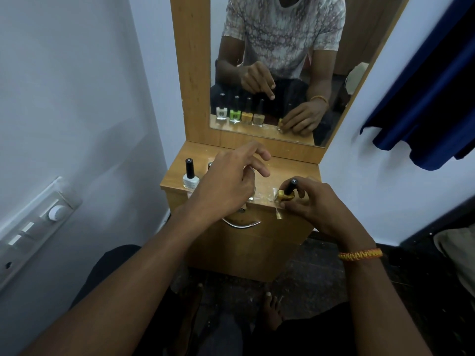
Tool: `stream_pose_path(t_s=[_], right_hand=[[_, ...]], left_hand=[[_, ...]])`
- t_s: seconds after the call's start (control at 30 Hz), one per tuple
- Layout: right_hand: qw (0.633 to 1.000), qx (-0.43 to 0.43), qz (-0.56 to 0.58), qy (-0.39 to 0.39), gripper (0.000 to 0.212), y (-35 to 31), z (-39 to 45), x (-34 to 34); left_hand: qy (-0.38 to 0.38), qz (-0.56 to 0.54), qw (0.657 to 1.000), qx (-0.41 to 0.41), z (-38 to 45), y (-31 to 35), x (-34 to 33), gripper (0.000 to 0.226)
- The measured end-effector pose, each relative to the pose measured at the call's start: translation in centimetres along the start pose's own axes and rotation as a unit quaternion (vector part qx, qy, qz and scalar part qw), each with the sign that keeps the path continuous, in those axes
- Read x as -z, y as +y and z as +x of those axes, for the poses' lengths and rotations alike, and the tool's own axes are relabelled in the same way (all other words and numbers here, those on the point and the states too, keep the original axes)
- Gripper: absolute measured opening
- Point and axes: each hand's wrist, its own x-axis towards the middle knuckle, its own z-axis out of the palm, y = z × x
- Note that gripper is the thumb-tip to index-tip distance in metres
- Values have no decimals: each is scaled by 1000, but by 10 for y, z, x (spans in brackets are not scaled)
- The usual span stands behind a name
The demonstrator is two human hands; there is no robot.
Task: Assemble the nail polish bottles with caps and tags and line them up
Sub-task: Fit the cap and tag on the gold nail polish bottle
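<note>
A gold nail polish bottle [284,195] with a black cap stands at the right front edge of the small wooden dresser top [280,173]. My right hand [316,204] is closed around its base. My left hand [231,181] hovers over the middle of the top with fingers spread, holding nothing, and hides most of a row of bottles. Left of it stands a white bottle [190,179] with a black cap. The mirror [272,73] reflects that row: white, green, yellow and beige bottles with black caps. A clear tag strip [279,214] hangs over the front edge under the gold bottle.
The dresser has a drawer with a metal handle [241,224]. A wall switch panel [33,227] is at the left, a dark blue cloth [424,98] hangs at the right. My knees and bare feet are below the dresser.
</note>
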Motion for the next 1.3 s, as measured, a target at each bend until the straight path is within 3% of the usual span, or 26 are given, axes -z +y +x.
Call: stream_pose_path(t_s=[0.53,0.8,1.0,1.3], right_hand=[[997,40,-45,38,31,-12,6,-19],[995,56,45,74,25,-4,-1,-7],[999,43,-4,32,27,0,-3,-11],[997,49,-32,47,27,-6,4,-20]], left_hand=[[9,16,1000,17,0,-4,6,39],[11,18,1000,16,-2,-5,9,37],[7,19,1000,16,-1,-4,8,37],[10,17,1000,19,-2,-5,9,37]])
